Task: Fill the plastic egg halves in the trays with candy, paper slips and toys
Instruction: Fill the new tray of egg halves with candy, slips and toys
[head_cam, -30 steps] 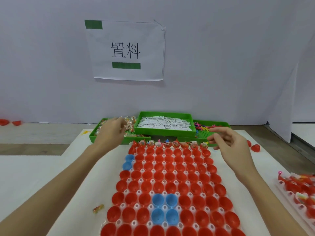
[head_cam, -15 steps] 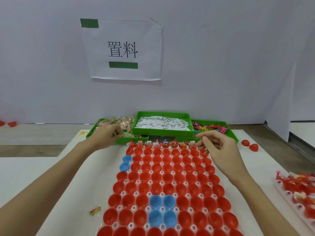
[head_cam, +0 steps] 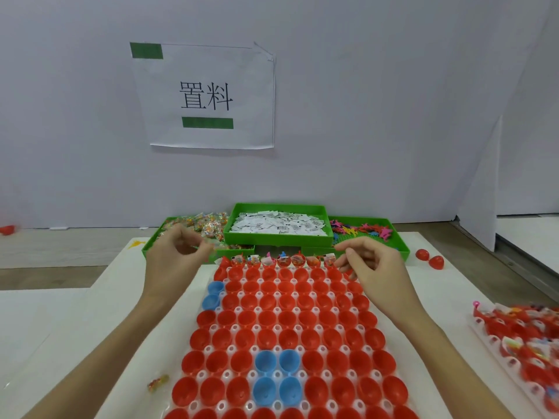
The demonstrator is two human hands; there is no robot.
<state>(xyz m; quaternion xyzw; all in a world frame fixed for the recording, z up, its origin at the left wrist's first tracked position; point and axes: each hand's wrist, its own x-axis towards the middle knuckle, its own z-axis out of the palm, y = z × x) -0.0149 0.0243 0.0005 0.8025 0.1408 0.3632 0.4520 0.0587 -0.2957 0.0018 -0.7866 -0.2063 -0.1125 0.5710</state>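
Note:
A white egg tray (head_cam: 231,348) holds several rows of open red egg halves (head_cam: 266,338) and a few blue ones (head_cam: 265,361). Only its far row (head_cam: 284,261) has candy, slips and toys in it. Behind it stand three green trays: candy (head_cam: 208,225), paper slips (head_cam: 278,225) and coloured toys (head_cam: 363,229). My left hand (head_cam: 175,258) hovers at the candy tray's front edge, fingers pinched on what looks like a clear candy packet. My right hand (head_cam: 372,267) is over the far right corner of the egg tray, fingers loosely curled; I see nothing in it.
A second tray of filled red halves (head_cam: 526,334) lies at the right edge. One loose candy (head_cam: 158,383) sits on the white table left of the egg tray. Two closed red eggs (head_cam: 429,258) rest right of the toy tray. A paper sign (head_cam: 208,95) hangs on the wall.
My left hand has pulled back from inside the candy tray to its front edge, fingers pinched. My right hand has come from the toy tray to the egg tray's far right corner.

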